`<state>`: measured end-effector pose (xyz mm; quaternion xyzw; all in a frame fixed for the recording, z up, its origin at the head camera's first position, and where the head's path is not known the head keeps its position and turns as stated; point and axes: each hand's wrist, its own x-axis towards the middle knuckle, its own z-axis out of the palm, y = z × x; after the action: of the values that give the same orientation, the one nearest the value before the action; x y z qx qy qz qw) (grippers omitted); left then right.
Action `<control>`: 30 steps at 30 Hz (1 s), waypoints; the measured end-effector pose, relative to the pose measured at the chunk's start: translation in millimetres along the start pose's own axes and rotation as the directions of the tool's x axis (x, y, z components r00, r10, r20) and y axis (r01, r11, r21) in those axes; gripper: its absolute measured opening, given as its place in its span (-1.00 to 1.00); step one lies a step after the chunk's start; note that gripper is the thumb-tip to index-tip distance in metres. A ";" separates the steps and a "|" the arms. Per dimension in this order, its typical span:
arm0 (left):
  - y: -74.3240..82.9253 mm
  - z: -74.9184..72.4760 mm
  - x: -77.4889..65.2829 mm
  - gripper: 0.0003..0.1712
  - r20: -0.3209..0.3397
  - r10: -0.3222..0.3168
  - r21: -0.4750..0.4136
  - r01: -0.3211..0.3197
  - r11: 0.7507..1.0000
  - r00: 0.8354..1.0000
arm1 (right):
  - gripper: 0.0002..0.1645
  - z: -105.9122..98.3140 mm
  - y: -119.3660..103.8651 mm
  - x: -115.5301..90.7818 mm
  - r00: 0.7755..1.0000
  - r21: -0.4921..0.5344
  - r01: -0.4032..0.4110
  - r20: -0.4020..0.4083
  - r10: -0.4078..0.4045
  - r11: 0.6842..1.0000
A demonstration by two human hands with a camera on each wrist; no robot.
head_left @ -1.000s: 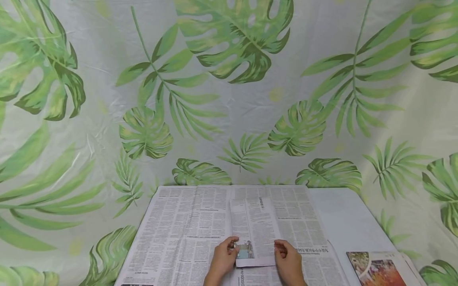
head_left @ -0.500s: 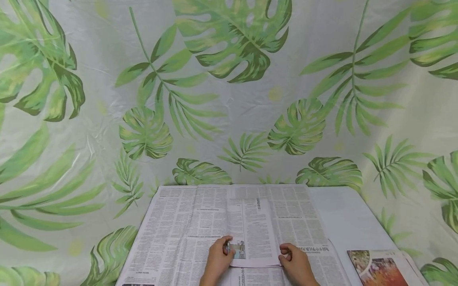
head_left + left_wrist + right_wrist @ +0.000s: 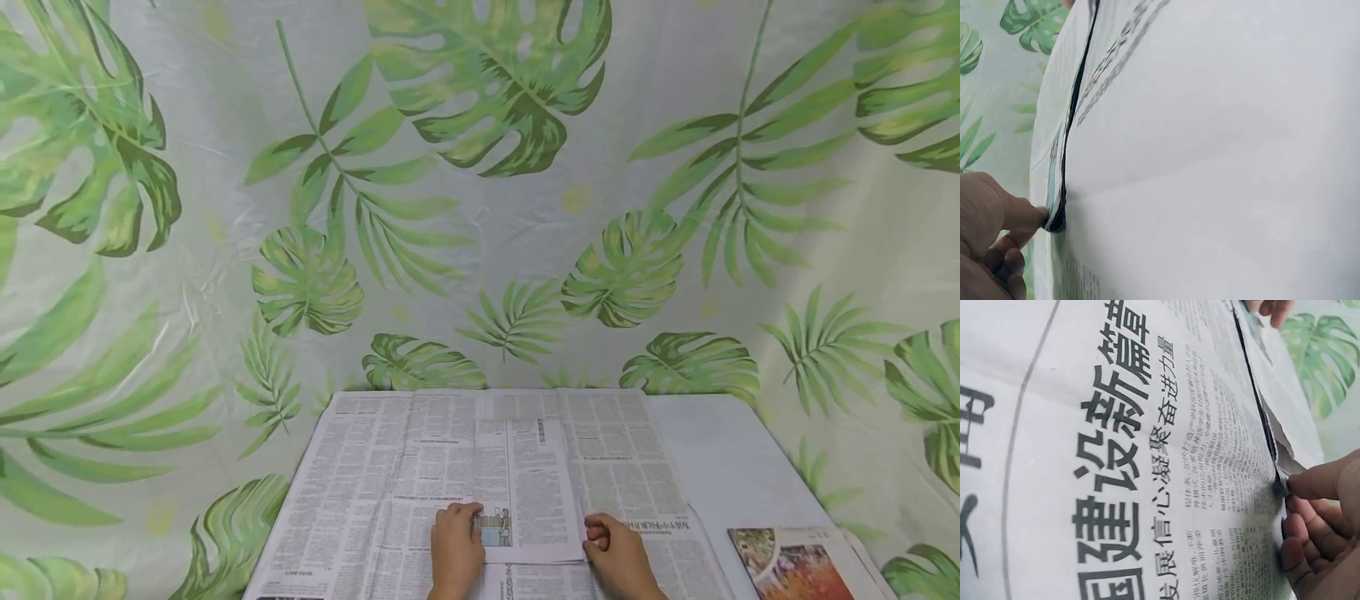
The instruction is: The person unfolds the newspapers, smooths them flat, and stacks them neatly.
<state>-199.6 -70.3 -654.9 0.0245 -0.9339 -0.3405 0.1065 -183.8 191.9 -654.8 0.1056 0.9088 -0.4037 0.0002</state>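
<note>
A folded newspaper [image 3: 534, 500], with a small coloured cartoon near its lower left corner, lies on spread newspaper sheets [image 3: 352, 483]. My left hand [image 3: 457, 550] is at its lower left corner in the head view. In the left wrist view, the thumb and forefinger of the left hand [image 3: 997, 231] pinch that corner, the other fingers curled below. At the lower right corner, my right hand [image 3: 622, 554] pinches the layered edge between thumb and fingers. The right wrist view shows the thumb of the right hand [image 3: 1322, 519] on the paper's edge, its fingers bent underneath.
Spread newspaper covers most of the white table [image 3: 720, 442], whose bare surface shows at the right. A colourful printed paper [image 3: 802, 567] lies at the front right. Behind the table hangs a leaf-patterned sheet [image 3: 517, 225].
The folded newspaper has shifted slightly left and looks wider than a second ago. My right hand has moved outward to the right; my left hand has turned, its fingers now along the left edge.
</note>
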 end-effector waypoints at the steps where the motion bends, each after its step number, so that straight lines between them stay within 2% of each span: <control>1: 1.4 0.6 -1.4 -0.65 -0.001 0.010 0.016 -0.010 1.000 1.000 | -0.61 0.1 -0.9 -0.4 1.000 0.006 -0.009 0.002 0.009 1.000; 5: 7.3 3.7 -5.8 -0.66 0.036 0.039 0.043 -0.040 0.998 0.999 | -0.53 0.7 -4.8 0.0 1.000 0.048 -0.009 0.022 0.008 0.999; 11: 15.7 10.0 -9.0 -0.62 0.110 0.063 -0.031 -0.060 0.998 0.992 | -0.45 1.6 -5.4 2.2 0.999 0.112 0.039 0.021 -0.041 0.993; 16: 18.5 16.1 -10.3 -0.61 0.206 0.095 -0.128 -0.070 0.989 0.974 | -0.44 2.0 -3.8 1.6 0.998 0.139 0.044 0.026 -0.048 0.989; 23: 21.4 24.6 -12.9 -0.64 0.263 0.187 -0.243 -0.123 0.962 0.946 | -0.40 4.1 -1.1 3.3 0.998 0.152 0.022 0.050 -0.030 0.988; 26: 22.6 30.3 -13.9 -0.64 0.284 0.232 -0.291 -0.146 0.945 0.931 | -0.37 4.3 1.4 4.0 0.995 0.251 -0.003 0.098 -0.022 0.968; 30: 25.2 38.1 -16.9 -0.65 0.260 0.312 -0.321 -0.223 0.920 0.914 | -0.33 4.0 4.8 4.3 0.986 0.377 -0.030 0.164 -0.035 0.926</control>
<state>-190.7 -25.0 -670.2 -0.1734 -0.8745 -0.4528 0.0090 -187.4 192.9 -661.3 0.0682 0.8108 -0.5786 0.0557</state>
